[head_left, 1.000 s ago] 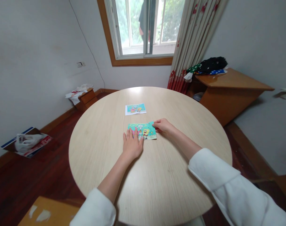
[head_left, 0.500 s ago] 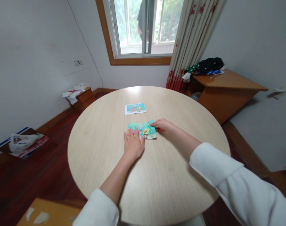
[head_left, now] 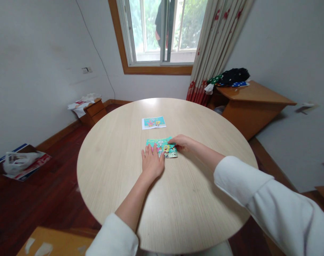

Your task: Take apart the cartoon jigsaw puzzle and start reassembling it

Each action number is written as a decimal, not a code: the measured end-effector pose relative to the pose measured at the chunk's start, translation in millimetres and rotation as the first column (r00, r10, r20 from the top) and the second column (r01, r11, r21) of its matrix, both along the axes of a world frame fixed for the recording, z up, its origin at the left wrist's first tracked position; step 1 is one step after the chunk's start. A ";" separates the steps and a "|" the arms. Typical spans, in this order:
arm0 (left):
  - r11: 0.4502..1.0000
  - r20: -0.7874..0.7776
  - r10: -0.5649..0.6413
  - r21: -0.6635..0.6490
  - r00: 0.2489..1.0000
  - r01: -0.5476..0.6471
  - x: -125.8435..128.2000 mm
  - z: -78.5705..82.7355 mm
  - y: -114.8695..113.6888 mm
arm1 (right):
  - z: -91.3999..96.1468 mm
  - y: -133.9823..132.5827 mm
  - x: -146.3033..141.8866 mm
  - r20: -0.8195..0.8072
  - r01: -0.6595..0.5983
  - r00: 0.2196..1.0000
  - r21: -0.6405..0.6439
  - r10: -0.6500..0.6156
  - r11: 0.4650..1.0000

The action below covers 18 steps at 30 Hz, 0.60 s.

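A small jigsaw puzzle (head_left: 166, 148) with a turquoise cartoon picture lies on the round table, seams showing between its pieces. Flat on its lower left part rests my left hand (head_left: 152, 164), fingers spread over a pink figure. At the upper right corner my right hand (head_left: 183, 142) pinches a turquoise corner piece (head_left: 169, 140) that lies against the rest of the picture; my fingers partly hide it. Farther back on the table is a printed reference picture (head_left: 153, 122) with similar cartoon figures and a white border, untouched by either hand.
The round wooden table (head_left: 111, 170) stands before a window (head_left: 162, 35). A desk (head_left: 255, 106) piled with dark clothes (head_left: 233, 76) is at the right. A cardboard box (head_left: 57, 243) sits at the lower left, and a plastic bag (head_left: 21, 161) lies on the floor.
The corner piece, which stuck out past the puzzle's top edge, now sits lower and in line with it. My right hand has shifted slightly left; my left hand stays put on the puzzle.
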State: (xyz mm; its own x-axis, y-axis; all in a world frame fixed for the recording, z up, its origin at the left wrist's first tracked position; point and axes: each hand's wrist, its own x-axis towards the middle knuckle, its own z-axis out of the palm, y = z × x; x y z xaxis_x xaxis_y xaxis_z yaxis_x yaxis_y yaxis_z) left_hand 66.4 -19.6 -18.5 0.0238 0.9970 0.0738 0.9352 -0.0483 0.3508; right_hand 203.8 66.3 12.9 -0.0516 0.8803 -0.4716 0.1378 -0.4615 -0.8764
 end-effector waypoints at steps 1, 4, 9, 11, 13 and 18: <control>1.000 0.005 0.001 0.001 1.000 -0.001 -0.1 -0.1 -0.1 | 0.7 -0.9 -0.5 0.009 0.013 1.000 -0.014 -0.013 1.000; 1.000 0.024 -0.002 0.000 1.000 0.002 -0.2 0.0 -0.3 | 2.9 -3.2 -0.5 0.031 0.049 0.998 -0.046 -0.048 0.998; 1.000 0.033 -0.004 -0.005 0.999 0.004 -0.5 1.9 -0.2 | 3.5 -5.6 -0.8 0.023 0.051 0.999 -0.095 -0.049 0.994; 1.000 0.046 -0.001 -0.016 0.999 0.001 -0.7 2.4 0.2 | 1.6 -6.4 -2.5 0.000 0.037 0.999 -0.110 -0.037 0.993; 1.000 0.071 0.005 -0.023 0.997 -0.003 -0.9 2.2 0.7 | -1.0 -6.9 -4.9 -0.016 0.028 0.999 -0.118 -0.030 0.993; 1.000 0.199 0.028 0.004 0.980 -0.030 -1.8 0.9 2.5 | -6.9 -7.4 -10.0 -0.071 0.027 0.997 -0.107 -0.034 0.994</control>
